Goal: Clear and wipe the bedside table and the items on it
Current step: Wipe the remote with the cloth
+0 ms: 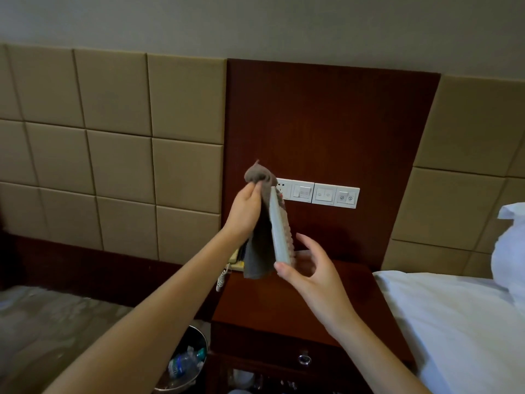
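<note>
Both bare forearms reach up from the lower edge and meet over the bedside table [284, 302]. Between them a grey remote control [279, 234] is held in the air above the table's back edge, touching nothing but hands and cloth. Its long axis stands almost vertical, the top end leaning slightly left; its rows of buttons face right, toward the wall.

Up top, the left hand [245, 207] has its fingers curled round a brownish-grey cloth [257, 251], bunching it over the remote's upper end while the rest hangs down the remote's left side. Below, the right hand [309, 275] holds the remote's lower end, thumb at the bottom corner and fingers loosely spread behind it.

Most of the dark wooden tabletop lies bare, with open room under the hands. A beige telephone [235, 258] sits at its back left corner, its coiled cord hanging off the left edge. One round knob [304, 359] marks the drawer front.

Behind stands a wood wall panel [326, 123] with a white switch plate [326, 194], flanked by tan padded headboard squares [113, 137]. White bedding [454, 322] borders the table's right side; a metal waste bin [199, 336] holding a plastic bottle [184, 362] stands on the carpet [56, 322] at its left.
</note>
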The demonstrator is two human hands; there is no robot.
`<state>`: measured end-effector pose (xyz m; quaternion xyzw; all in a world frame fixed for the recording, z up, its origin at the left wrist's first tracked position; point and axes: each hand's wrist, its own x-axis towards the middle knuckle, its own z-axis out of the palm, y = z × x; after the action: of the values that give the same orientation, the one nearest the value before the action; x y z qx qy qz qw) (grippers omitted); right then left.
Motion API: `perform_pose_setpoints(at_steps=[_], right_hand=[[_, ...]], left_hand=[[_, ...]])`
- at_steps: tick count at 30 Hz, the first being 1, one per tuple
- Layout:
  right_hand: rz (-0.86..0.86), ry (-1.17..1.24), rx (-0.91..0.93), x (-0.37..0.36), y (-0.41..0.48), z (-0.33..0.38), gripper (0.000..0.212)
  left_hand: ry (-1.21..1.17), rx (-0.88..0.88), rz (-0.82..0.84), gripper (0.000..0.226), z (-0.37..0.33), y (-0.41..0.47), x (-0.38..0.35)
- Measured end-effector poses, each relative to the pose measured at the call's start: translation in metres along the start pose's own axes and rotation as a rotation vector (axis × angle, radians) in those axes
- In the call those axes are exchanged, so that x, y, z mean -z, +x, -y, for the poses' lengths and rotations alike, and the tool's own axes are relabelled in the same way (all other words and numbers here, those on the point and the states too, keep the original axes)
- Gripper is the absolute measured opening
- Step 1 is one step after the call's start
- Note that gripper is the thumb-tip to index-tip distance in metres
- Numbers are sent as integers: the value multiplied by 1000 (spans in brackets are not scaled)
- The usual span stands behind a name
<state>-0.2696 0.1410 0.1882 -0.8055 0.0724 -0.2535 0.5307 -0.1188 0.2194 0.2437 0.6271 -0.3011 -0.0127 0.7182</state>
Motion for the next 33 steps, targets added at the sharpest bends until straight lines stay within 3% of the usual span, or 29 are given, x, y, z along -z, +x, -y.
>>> perform_pose_setpoints(at_steps=[5, 11, 17, 19, 22, 24, 27, 33], right_hand=[[60, 179, -61, 0, -1, 2, 74], [-4, 621, -197, 9, 9, -1, 75], [-73, 787, -262, 12, 29, -1, 76], [-82, 609, -215, 11, 33, 3, 74], [-169, 52, -25, 8, 30, 4, 75], [-239, -194, 110, 7, 25, -2, 80], [-272, -378, 201, 4, 18, -12, 85], [-354, -673, 348, -5, 14, -8, 86]], left_hand=[[-243, 297, 117, 41, -12, 0, 10], [-435, 409, 12, 55, 0, -2, 9], [-465, 510, 16, 56, 6, -27, -18], [-486, 519, 23, 48, 10, -35, -29], [-545, 497, 22, 45, 11, -36, -32], [-523, 447, 13, 50, 3, -31, -27], [-493, 365, -39, 56, -10, -17, -14], [-296, 224, -49, 35, -11, -7, 1]])
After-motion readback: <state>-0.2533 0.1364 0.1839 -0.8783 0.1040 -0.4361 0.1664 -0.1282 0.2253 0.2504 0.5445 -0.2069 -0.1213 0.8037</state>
